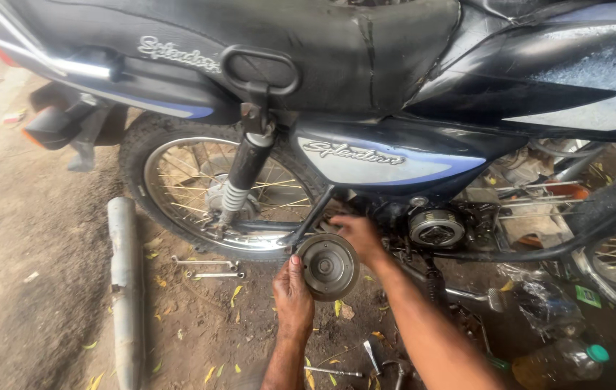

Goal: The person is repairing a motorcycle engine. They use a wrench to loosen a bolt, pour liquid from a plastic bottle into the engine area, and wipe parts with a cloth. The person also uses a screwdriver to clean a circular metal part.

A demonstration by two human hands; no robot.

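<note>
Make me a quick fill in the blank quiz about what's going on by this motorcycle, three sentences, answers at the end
1. The left hand holds a round metal ____ by its edge.
2. The right hand reaches toward the motorcycle's ____.
3. The detached exhaust pipe lies on the ____.

Answers: disc; engine; ground

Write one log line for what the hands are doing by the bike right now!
left hand: holds round metal disc | right hand: reaches into open engine | motorcycle: parked | wrenches: on dirt
</note>
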